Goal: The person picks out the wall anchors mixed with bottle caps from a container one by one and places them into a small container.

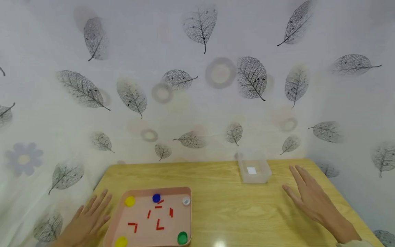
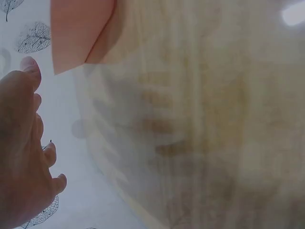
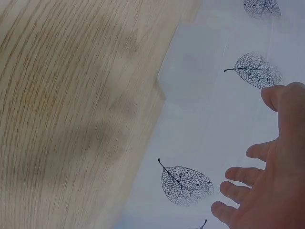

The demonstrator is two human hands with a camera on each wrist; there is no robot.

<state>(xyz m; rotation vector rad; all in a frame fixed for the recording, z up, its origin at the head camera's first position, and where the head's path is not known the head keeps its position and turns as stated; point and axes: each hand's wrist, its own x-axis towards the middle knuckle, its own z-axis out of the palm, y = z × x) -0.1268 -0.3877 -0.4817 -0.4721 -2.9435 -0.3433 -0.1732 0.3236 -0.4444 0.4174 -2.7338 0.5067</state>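
Observation:
My left hand (image 1: 85, 221) is held just left of a pink tray (image 1: 187, 219), fingers extended and holding nothing. In the left wrist view that hand (image 2: 24, 143) is apart from the tray's wall (image 2: 78, 36). Inside the tray lie several short red sticks (image 1: 158, 226), yellow caps (image 1: 130, 201), a blue cap (image 1: 156, 198), a green cap (image 1: 182, 237) and a white cap (image 1: 186, 201). Over the right part of the table my right hand (image 1: 314, 200) hovers with straight fingers, nothing in it. Nearest to it is a clear plastic box (image 1: 256, 177) with a white square inside.
The wood-grain table (image 1: 228, 206) has its back edge against a pale wall covering (image 1: 197, 113) printed with leaves. This covering also runs along both sides. In the right wrist view, part of the clear box (image 3: 190, 62) shows past the wooden surface.

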